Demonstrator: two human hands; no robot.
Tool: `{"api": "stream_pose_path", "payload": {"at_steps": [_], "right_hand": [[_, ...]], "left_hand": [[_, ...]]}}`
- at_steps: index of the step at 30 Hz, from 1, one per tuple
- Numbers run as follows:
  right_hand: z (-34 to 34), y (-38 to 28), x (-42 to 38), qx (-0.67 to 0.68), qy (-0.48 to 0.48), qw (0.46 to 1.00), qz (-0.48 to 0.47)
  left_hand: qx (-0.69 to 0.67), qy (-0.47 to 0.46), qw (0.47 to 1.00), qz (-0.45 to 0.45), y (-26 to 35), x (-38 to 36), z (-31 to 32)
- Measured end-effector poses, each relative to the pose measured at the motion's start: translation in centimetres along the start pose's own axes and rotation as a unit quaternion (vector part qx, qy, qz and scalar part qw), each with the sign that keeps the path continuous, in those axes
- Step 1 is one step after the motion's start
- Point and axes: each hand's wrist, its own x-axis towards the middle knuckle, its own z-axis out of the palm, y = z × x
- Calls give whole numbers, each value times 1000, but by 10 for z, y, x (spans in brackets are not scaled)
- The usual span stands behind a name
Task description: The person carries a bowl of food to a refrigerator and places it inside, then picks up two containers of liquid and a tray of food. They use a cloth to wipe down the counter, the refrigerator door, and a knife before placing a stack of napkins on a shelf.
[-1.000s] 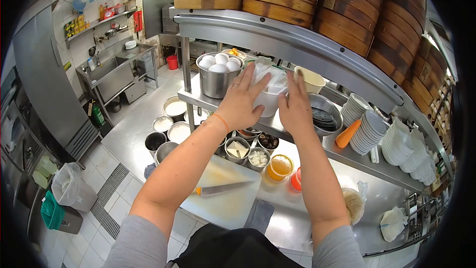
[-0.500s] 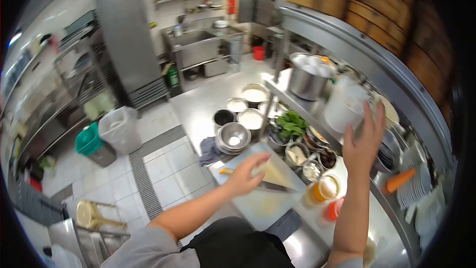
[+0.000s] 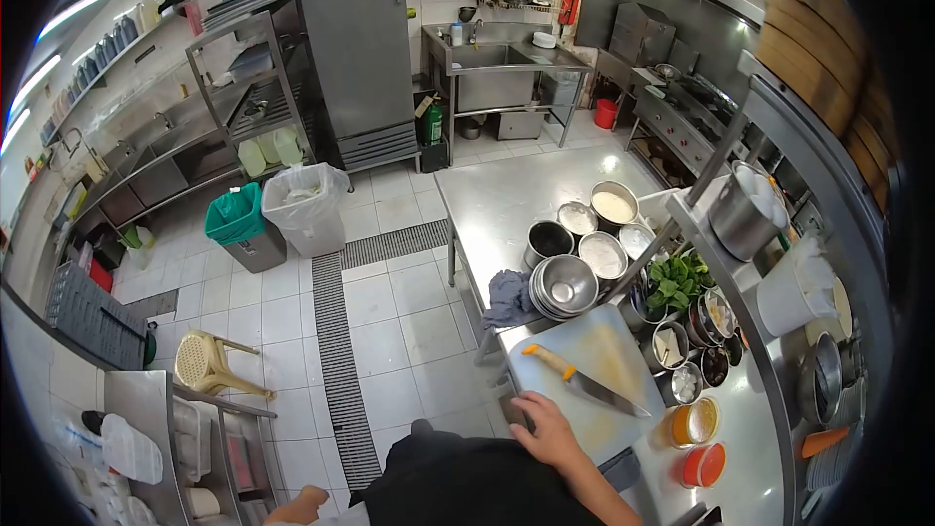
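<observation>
My right hand [image 3: 547,432] is at the near edge of the cutting board [image 3: 594,331], fingers apart with nothing in it. A knife with a yellow-orange handle [image 3: 555,360] lies on the board just beyond that hand, its blade pointing right. Low at the bottom edge, my left hand [image 3: 304,504] hangs over the floor, away from the counter. Its fingers are mostly hidden. Right of the board stand an orange-yellow container [image 3: 693,422] and a red container [image 3: 703,466].
Stacked metal bowls [image 3: 568,284], a dark cloth [image 3: 508,298] and leafy greens [image 3: 677,281] line the board's far side. A shelf post [image 3: 701,175] rises at the right. Left are a plastic stool [image 3: 209,362], a white-lined bin [image 3: 307,209] and a teal-lined bin [image 3: 236,219].
My view has turned left. My right hand has come down from the raised shelf to the board's edge. My left hand has left the space above the board and dropped to the lower left.
</observation>
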Motion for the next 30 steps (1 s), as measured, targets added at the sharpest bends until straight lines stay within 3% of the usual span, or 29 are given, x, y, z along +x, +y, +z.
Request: {"api": "stream_pose_path", "payload": {"at_steps": [2, 3, 5, 6, 7, 8, 13, 17, 20, 23, 26, 30], "right_hand": [[20, -12, 31, -8, -52, 999, -11], [29, -14, 48, -15, -57, 998, -14], [44, -19, 82, -33, -67, 997, -18], [49, -21, 100, -43, -67, 997, -17], [53, -22, 119, -53, -66, 996, -17], [56, -22, 136, -57, -56, 997, -9], [76, -6, 220, -147, 28, 987, 64], [103, 54, 278, -269, 104, 950, 122], [123, 90, 318, -277, -32, 933, 228], [135, 99, 361, -206, 11, 967, 150], [141, 101, 430, -86, 136, 984, 79], [139, 23, 553, 68, 74, 991, 90]], "left_hand": [[-24, 22, 999, 38, 10, -7, -6], [-296, 77, 950, -70, 22, -22, -20], [-67, 159, 973, 155, 7, 25, -41], [47, 230, 941, 245, 0, 42, -53], [-120, 213, 956, 163, 9, 49, -71], [-293, 220, 927, 81, 31, 29, -105], [-410, 266, 849, 201, 83, -12, -269], [-468, 287, 791, 270, 101, -10, -366], [-394, 312, 822, 269, 99, -1, -419], [-352, 297, 861, 215, 98, -16, -459], [-450, 276, 830, 182, 96, -20, -491], [-539, 307, 733, 280, 119, -35, -565]]}}
